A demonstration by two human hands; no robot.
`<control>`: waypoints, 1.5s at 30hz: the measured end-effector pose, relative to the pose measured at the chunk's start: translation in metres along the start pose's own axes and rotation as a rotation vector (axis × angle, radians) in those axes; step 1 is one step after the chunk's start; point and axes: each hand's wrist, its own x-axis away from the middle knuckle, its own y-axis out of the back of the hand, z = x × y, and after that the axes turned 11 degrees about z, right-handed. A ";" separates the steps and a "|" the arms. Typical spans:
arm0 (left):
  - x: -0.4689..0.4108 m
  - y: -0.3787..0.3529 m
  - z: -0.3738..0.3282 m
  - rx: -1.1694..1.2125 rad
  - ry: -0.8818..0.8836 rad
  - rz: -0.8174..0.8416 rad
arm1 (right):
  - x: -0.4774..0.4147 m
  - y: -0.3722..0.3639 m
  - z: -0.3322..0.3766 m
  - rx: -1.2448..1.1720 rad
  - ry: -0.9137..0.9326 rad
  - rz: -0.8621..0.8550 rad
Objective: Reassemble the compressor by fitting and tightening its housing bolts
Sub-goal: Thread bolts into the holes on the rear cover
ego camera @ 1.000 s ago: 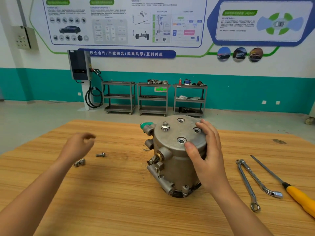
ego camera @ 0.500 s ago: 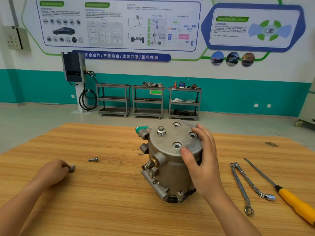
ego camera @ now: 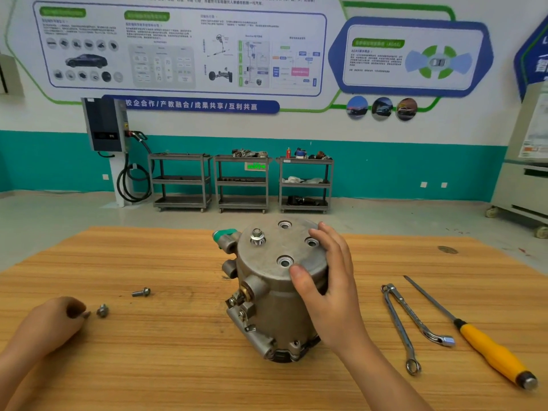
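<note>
Now: compressor (ego camera: 278,289) stands on end mid-worktop (ego camera: 178,366), cover up. Right hand (ego camera: 329,280) is clamped on it, fingers over the far rim of the cover, thumb on the near rim. One seated bolt (ego camera: 257,236) stands proud in the cover, not run down as far as I can judge. Three holes (ego camera: 285,261) are open.

Left hand (ego camera: 50,318) is low near the left edge, fingers curled on a bolt (ego camera: 86,315). Only its end shows, so I can't tell how firm the grip is. Second bolt (ego camera: 102,310) lies just beside the fingertips, third bolt (ego camera: 141,292) further in toward the compressor. Two spanners (ego camera: 400,324) and a screwdriver (ego camera: 489,348) lie toward the right edge, well apart from both hands.

Step, as I read it: fetch the next bolt and start it by hand.

Risks:
- The pinch is small and partly hidden. A slip on the lift drops the bolt, and it may roll toward the left edge.
- The lift could nudge the second bolt, which is very close.
- A bolt started tilted would cross the thread. The cover looks like cast alloy, likely soft.
- The compressor's lower end looks uneven. Easing my right hand while pressing a bolt in could rock it.
- Tightening the seated bolt before the rest are started could pull the cover askew and put the holes off line.
</note>
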 end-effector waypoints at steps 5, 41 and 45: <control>0.010 0.020 -0.024 -0.031 -0.064 -0.245 | -0.001 0.000 0.001 -0.002 0.007 -0.003; 0.173 0.055 -0.319 0.347 -0.920 0.166 | -0.002 -0.001 0.001 0.003 0.058 0.008; 0.171 0.060 -0.319 0.308 -0.933 0.225 | -0.003 -0.001 0.002 0.009 0.052 0.013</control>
